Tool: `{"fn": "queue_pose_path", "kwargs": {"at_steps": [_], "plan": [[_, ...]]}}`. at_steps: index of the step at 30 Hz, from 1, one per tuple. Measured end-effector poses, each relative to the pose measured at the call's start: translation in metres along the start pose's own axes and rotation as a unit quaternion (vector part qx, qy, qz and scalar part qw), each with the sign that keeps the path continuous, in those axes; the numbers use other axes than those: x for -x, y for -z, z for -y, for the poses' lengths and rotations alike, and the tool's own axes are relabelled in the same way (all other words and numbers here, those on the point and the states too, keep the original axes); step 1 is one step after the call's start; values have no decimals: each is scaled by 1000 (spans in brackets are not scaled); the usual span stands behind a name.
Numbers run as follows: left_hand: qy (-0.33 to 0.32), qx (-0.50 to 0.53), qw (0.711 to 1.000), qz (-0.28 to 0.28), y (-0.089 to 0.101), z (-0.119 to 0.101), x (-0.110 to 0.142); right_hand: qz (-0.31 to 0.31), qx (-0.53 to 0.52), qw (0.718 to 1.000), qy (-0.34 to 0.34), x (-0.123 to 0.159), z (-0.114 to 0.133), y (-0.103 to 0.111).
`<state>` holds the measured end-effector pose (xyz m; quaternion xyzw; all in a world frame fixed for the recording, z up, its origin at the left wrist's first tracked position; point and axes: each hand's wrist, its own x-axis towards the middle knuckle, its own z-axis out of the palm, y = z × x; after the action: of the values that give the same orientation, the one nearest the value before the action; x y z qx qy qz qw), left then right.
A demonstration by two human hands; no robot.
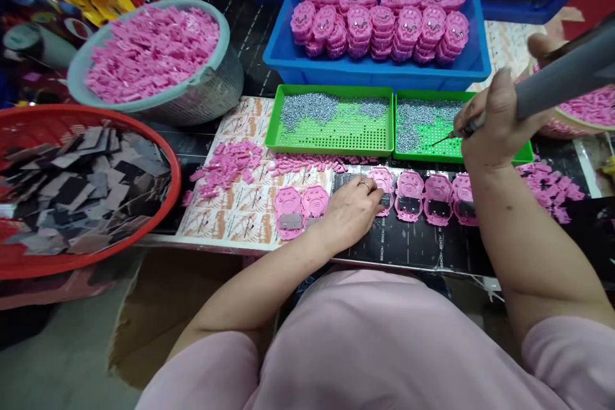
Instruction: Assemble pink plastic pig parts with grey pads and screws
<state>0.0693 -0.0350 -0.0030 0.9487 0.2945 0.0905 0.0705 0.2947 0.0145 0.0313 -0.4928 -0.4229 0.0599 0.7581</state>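
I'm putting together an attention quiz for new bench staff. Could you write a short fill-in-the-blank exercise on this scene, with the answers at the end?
1. The right hand holds a ____ tool with a thin tip.
2. The left hand is over a casing coloured ____.
3. The two shallow trays of small metal pieces are ____.
4. The round basket of flat dark and grey pieces is ____.

Missing words: grey; pink; green; red.
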Motion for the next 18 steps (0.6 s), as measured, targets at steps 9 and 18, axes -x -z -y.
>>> {"fn": "queue_pose_path", "kwargs": {"at_steps": [9, 18], "plan": [[-15, 12, 1000, 10, 2, 1, -1, 65, 68, 996, 5, 3, -8, 4], [-12, 25, 1000, 14, 0, 0, -1, 82, 37, 996, -7, 7, -10, 4]]}}
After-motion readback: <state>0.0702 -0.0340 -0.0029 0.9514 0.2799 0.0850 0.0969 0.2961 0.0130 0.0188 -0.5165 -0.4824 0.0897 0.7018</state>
